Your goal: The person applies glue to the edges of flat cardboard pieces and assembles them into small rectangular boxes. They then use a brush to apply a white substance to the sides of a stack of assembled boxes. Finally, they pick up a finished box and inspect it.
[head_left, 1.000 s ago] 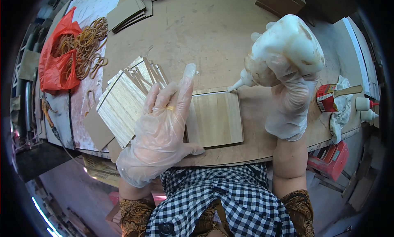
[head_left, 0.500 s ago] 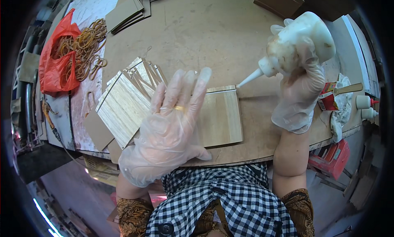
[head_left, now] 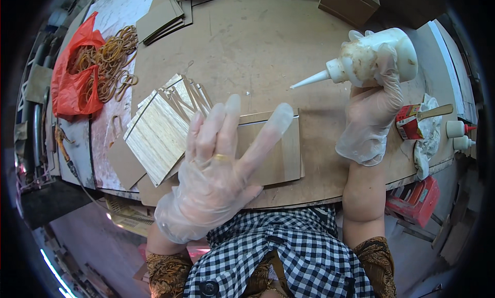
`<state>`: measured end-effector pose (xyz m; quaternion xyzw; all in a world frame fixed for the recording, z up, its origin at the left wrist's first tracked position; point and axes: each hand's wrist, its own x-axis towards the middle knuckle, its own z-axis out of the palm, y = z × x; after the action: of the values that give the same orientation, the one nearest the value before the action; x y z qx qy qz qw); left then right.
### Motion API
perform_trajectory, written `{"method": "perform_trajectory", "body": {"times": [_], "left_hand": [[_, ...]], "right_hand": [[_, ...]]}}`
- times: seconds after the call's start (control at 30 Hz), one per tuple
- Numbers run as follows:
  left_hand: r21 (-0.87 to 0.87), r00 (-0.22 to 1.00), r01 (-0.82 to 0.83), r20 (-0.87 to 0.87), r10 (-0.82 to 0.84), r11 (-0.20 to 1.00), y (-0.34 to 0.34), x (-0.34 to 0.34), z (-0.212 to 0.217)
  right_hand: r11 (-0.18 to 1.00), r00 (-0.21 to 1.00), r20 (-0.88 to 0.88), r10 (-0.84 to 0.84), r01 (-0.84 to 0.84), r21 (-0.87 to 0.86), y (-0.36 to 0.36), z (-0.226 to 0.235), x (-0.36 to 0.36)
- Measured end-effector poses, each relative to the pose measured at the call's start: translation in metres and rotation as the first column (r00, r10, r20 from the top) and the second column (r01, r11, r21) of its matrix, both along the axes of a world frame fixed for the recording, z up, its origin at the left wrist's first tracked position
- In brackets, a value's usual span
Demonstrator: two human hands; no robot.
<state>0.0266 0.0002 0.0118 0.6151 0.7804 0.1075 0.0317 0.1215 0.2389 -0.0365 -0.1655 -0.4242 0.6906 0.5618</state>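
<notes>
My right hand (head_left: 379, 92), in a clear plastic glove, is wrapped round a white glue bottle (head_left: 367, 54) that lies tilted with its long nozzle pointing down to the left. Below and left of the nozzle tip lies a rectangular wooden panel (head_left: 281, 148) with a dark groove along its far edge. My gloved left hand (head_left: 219, 169) hovers over the panel's left part, fingers stretched and spread, holding nothing; it hides that part. Beside it on the left is a fanned stack of grooved wooden panels (head_left: 160, 133).
A red plastic bag (head_left: 72, 92) with tan rubber bands (head_left: 111, 58) lies at the left. Thin brown boards (head_left: 162, 19) and a cardboard box (head_left: 348, 6) are at the back. On the right are a brush (head_left: 437, 111), a red carton (head_left: 407, 123), a rag (head_left: 425, 148) and small bottles (head_left: 456, 129).
The glue bottle has tipped flatter, and its nozzle tip has moved up and left, away from the panel's edge. My left hand's index finger has swung to the right, spreading the fingers.
</notes>
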Motion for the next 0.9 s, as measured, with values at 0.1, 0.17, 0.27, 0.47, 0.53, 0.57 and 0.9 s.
{"method": "perform_trajectory", "body": {"times": [0.1,0.17,0.27,0.47,0.53,0.57,0.9], "left_hand": [[0.071,0.997,-0.069,-0.036,0.072,0.995,-0.020,-0.007,0.006],[0.159,0.983,-0.176,-0.017,0.181,0.972,-0.037,-0.027,0.008],[0.227,0.940,-0.340,0.061,0.335,0.913,-0.065,-0.054,0.013],[0.207,0.937,-0.340,0.158,0.312,0.917,-0.071,-0.055,0.015],[0.311,0.942,-0.306,0.236,0.239,0.900,-0.059,-0.045,-0.004],[0.267,0.950,-0.285,0.205,0.235,0.921,-0.052,-0.039,-0.002],[-0.008,0.966,-0.226,0.128,0.225,0.974,-0.031,-0.017,-0.014]], "right_hand": [[0.998,0.998,0.022,0.052,-0.053,0.035,-0.003,-0.004,-0.003],[0.991,0.994,0.025,0.105,-0.106,0.084,-0.004,-0.008,-0.003],[0.968,0.968,0.123,0.220,-0.232,0.091,-0.021,-0.004,-0.010],[0.921,0.921,0.158,0.355,-0.373,0.110,-0.066,0.004,-0.023],[0.919,0.926,0.166,0.340,-0.365,0.150,-0.068,-0.001,-0.025],[0.915,0.924,0.179,0.339,-0.368,0.165,-0.068,-0.003,-0.025],[0.881,0.883,0.224,0.413,-0.450,0.146,-0.076,-0.002,-0.027]]}}
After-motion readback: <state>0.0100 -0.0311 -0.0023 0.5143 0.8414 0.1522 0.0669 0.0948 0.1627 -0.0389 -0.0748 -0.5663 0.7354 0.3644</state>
